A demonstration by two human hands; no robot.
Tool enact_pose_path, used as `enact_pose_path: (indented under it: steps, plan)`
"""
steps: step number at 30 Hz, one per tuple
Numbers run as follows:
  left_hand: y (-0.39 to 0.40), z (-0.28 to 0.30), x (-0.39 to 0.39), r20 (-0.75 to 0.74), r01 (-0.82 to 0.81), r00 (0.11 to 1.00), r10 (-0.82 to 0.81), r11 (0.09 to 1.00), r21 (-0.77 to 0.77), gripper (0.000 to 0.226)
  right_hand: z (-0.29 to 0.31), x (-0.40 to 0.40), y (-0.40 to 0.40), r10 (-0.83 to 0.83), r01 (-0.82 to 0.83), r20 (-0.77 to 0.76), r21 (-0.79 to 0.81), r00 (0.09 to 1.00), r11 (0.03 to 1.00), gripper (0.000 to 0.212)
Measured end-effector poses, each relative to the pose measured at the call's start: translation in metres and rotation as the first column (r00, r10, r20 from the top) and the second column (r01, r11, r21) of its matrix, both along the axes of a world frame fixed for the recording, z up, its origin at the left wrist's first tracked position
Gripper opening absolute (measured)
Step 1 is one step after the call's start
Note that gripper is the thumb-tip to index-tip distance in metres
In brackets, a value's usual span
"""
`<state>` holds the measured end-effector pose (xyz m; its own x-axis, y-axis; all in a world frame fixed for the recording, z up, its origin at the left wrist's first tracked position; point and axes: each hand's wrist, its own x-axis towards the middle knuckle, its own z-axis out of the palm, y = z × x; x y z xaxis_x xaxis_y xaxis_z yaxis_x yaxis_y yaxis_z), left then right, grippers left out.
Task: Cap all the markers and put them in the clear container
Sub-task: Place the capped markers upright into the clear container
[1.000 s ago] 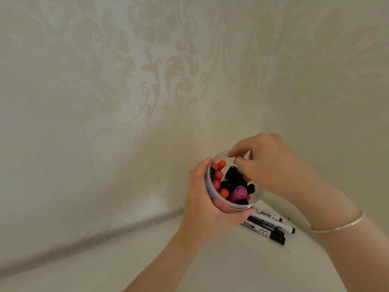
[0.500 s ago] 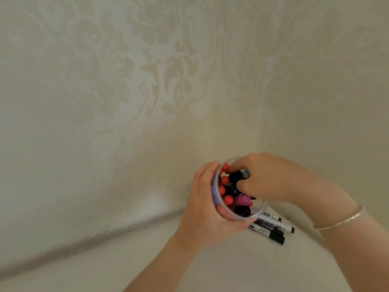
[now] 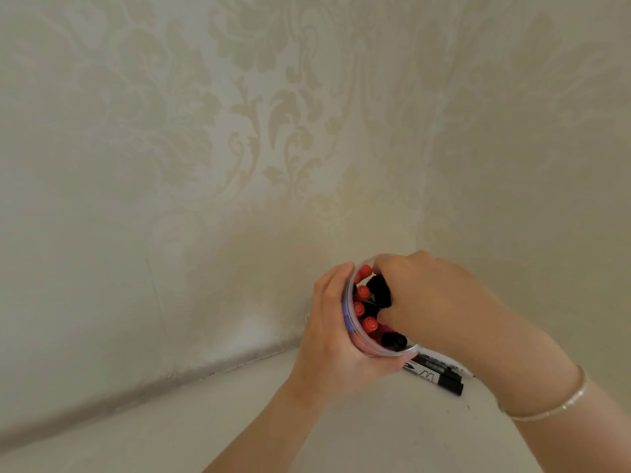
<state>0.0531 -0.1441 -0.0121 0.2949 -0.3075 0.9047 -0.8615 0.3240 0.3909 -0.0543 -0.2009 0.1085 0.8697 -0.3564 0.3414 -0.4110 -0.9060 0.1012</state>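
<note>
Against the back corner of a pale counter (image 3: 341, 431), where two damask-papered walls (image 3: 205, 165) meet, a person's left hand (image 3: 336, 339) grips a clear container (image 3: 346, 312) tipped toward the camera, fingers and thumb curled round its side and base. Red caps (image 3: 362, 308) line the left of its mouth, with black caps (image 3: 392, 340) and a sliver of purple beside them. The right hand (image 3: 433, 302) reaches into the opening from the right, knuckles up; its fingertips are buried among the markers, so whether they pinch one cannot be told. That hand and wrist cover most of the container's far rim and much of its contents. Just behind the container, at the counter's back right corner, loose black markers (image 3: 440, 375) lie side by side, their far ends hidden under the right forearm; one white label shows a bold "M" or "W", the rest of the print too small to read. A thin silver bracelet (image 3: 549, 406) circles the right wrist.
</note>
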Motion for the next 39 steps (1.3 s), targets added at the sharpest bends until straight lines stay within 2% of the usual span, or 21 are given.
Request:
enact_pose_path:
  steps: [4,8,16,23,29,32,36,39]
  plan:
    - [0.001,-0.001,0.0,-0.011,0.025,1.0,-0.025,1.0,0.007,0.111,0.001,-0.001,0.004,0.018,-0.019,-0.027,-0.048,0.999,0.999,0.022]
    - [0.003,-0.003,0.0,0.027,0.019,0.999,-0.02,1.0,0.01,0.109,-0.001,0.0,0.006,0.068,-0.078,-0.094,-0.106,0.993,0.991,0.024]
    - [0.004,-0.001,-0.002,0.055,-0.014,0.998,0.014,1.0,-0.014,0.105,-0.007,0.001,-0.008,0.186,-0.156,-0.148,0.194,0.971,0.969,0.02]
    - [0.0,-0.01,0.002,0.092,-0.024,0.996,0.022,0.999,0.023,0.112,0.009,-0.003,-0.009,0.199,-0.157,-0.141,0.262,0.97,0.952,0.003]
    - [0.003,-0.014,0.004,0.111,-0.021,0.994,0.011,0.996,0.087,0.114,0.019,-0.007,-0.006,0.196,-0.133,-0.208,0.283,0.958,0.95,0.008]
    - [0.004,-0.015,0.006,0.135,-0.026,0.991,0.011,0.994,0.109,0.115,0.022,-0.011,-0.006,0.195,-0.117,-0.204,0.341,0.959,0.933,0.003]
    - [0.006,-0.014,0.005,0.14,0.015,0.99,-0.035,0.989,0.145,0.111,0.024,-0.017,-0.006,0.179,-0.094,-0.199,0.375,0.963,0.922,0.004]
    - [0.006,-0.021,0.009,0.13,-0.015,0.991,-0.008,0.983,0.182,0.112,0.035,-0.028,-0.004,0.173,-0.092,-0.171,0.402,0.97,0.911,0.008]
